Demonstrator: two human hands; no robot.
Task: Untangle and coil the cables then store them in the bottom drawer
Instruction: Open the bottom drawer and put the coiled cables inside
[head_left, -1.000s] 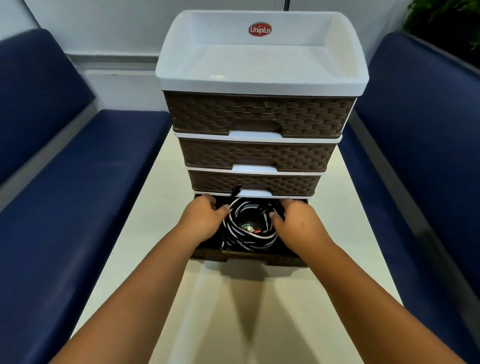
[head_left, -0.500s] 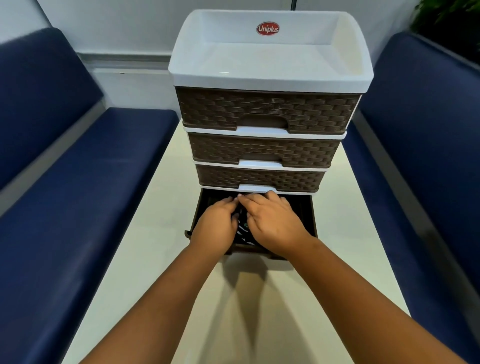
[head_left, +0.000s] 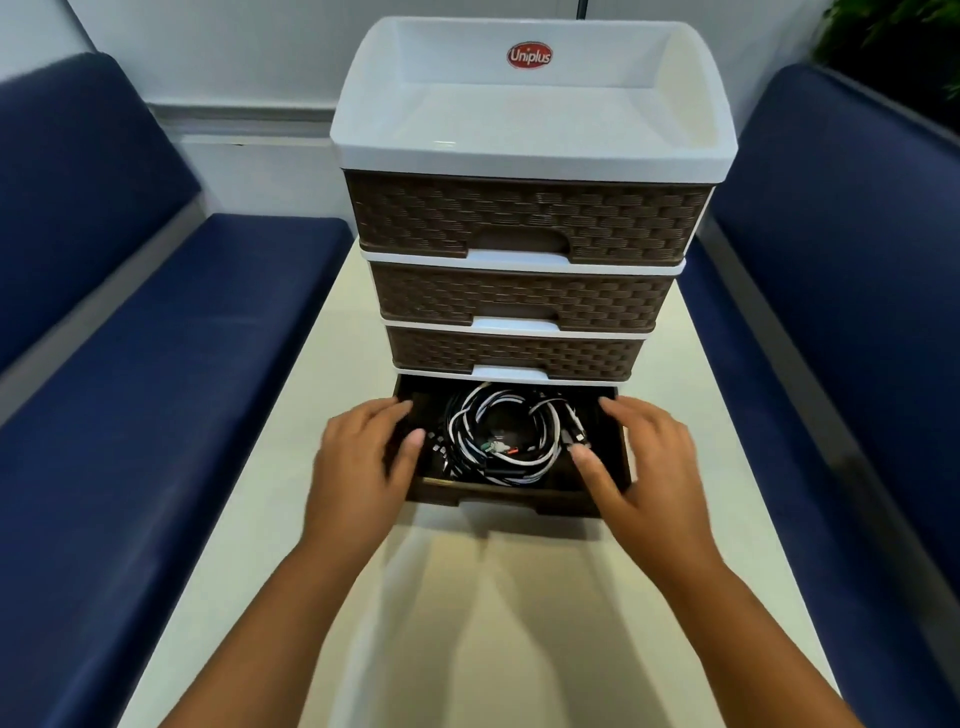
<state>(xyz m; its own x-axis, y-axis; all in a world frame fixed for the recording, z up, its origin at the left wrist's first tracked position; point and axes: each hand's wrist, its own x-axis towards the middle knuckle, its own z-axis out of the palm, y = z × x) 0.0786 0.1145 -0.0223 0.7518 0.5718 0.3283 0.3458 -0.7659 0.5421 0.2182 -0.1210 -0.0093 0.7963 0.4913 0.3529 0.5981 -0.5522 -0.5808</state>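
The bottom drawer (head_left: 511, 499) of a brown woven-pattern drawer unit (head_left: 524, 218) stands pulled out on the table. Inside it lie coiled black-and-white cables (head_left: 498, 436) with small green and red plugs near the middle. My left hand (head_left: 363, 462) hovers over the drawer's left side, fingers spread, holding nothing. Over the right side, my right hand (head_left: 644, 462) is likewise spread and empty. Neither hand touches the coil.
The unit has three shut drawers above and a white tray top (head_left: 535, 98). It stands on a pale table (head_left: 467, 623). Blue benches run along the left (head_left: 145, 415) and the right (head_left: 841, 338). A plant (head_left: 898, 36) shows at the top right.
Half a second ago both hands pressed down together on the cables in the drawer. They have since lifted and moved apart to the drawer's sides, leaving the coil uncovered.
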